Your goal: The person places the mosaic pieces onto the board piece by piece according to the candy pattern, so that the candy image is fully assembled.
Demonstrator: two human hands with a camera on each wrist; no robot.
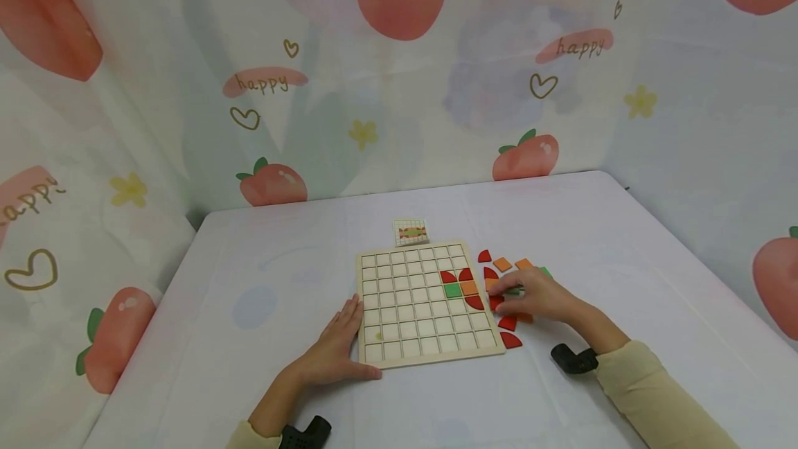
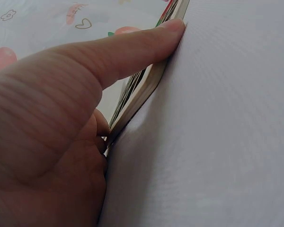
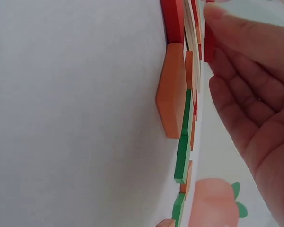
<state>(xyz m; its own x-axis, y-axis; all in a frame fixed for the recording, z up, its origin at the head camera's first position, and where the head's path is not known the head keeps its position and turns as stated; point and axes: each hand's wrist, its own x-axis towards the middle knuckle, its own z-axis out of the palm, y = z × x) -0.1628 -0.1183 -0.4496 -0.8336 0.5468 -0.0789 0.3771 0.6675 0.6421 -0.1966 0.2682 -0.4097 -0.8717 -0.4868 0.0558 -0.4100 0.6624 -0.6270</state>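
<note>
Clearly the wooden board [image 1: 408, 330] matters most on this table [image 1: 280, 276]; it lies flat near the middle, squarely between the person's two hands. The left hand [image 1: 333, 352] is at its near left corner, fingers straight along the left side and the thumb stretched out against the near edge. It grips nothing. From where I stand it looks like a brace, one side of the corner for the fingers and the other for the thumb, so that the board won't skid.

Over on the right, the right hand [image 1: 539, 294] hangs above the scattered pieces, thumb and fingertips brought together. Seen from the wrist, a thin red piece [image 3: 208, 43] is pinched there, edge-on, presumably because something so flat is easiest to hold by its rim. I can't make out its full outline.

The loose pieces, among them an orange square [image 1: 502, 264] and a rounded red wedge [image 1: 511, 340], lie just beside the board's right side, handy for that hand, I'd say. A few sit in the grid: a green square [image 1: 452, 290] and an orange tile [image 1: 469, 287] side by side, with red shapes [image 1: 474, 303] above and below.

Just past the far edge is a small picture card [image 1: 411, 233], facing the person, probably so it can be read at a glance; whether it's propped I can't tell.
</note>
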